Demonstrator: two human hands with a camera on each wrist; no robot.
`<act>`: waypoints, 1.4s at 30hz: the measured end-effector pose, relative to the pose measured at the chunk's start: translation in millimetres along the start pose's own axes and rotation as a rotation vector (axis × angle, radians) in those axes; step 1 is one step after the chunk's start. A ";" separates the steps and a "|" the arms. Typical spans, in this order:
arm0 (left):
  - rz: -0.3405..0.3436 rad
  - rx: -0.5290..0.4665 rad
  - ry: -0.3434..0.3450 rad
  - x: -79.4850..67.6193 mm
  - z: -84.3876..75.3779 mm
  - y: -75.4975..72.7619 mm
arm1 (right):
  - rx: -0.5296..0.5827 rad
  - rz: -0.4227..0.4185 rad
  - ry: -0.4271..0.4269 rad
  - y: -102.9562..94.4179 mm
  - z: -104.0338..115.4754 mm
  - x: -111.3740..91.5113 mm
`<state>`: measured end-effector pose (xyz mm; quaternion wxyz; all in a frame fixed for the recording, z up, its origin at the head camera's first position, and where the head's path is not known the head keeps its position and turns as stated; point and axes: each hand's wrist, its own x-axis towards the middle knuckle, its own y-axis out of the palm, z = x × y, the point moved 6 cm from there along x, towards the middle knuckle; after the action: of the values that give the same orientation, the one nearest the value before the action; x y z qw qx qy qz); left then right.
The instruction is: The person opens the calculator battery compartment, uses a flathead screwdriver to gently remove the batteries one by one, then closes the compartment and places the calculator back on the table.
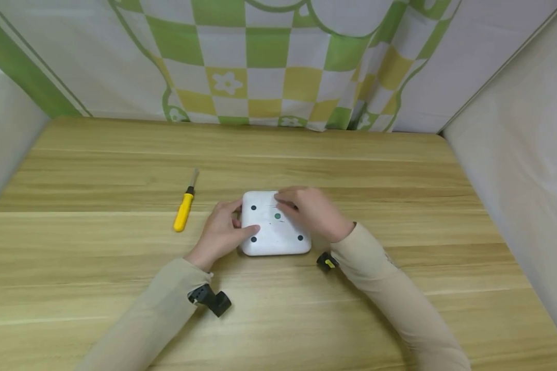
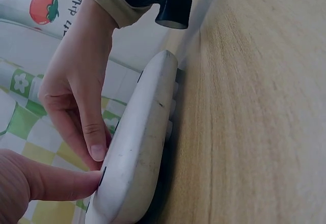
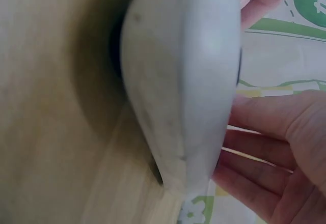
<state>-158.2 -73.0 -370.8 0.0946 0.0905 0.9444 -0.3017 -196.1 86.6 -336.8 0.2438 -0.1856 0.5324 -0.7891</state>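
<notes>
On one desk [image 1: 97, 268], one yellow-handled screwdriver [image 1: 183, 207], nearer the left edge than the right, and one white device [image 1: 276, 232] about midway between those two edges. On the device's upper face, four round black spots [image 1: 253, 207] (one partly covered by the right hand [image 1: 314, 210]) and one green spot [image 1: 277, 216]. Over the desk, two hands, that right one and the left hand [image 1: 219, 230], two beige sleeves [image 1: 385, 278] and two black wrist cameras [image 1: 223, 304]. Beyond the back edge, one checked cloth [image 1: 266, 49].
</notes>
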 end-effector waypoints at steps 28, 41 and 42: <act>-0.003 0.009 0.018 0.2 -2.9 -3.0 | -0.396 0.042 -0.306 1.8 18.0 2.5; 0.006 -0.014 0.004 -0.3 -1.8 -0.5 | -0.153 -0.004 -0.109 -3.5 5.3 8.6; 0.006 -0.015 0.002 -0.4 -1.7 -0.2 | -0.137 -0.009 -0.095 -3.7 4.1 9.0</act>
<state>-158.0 -72.2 -369.3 0.0953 0.0930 0.9464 -0.2944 -201.8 79.4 -331.6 0.2518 -0.2414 0.5723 -0.7422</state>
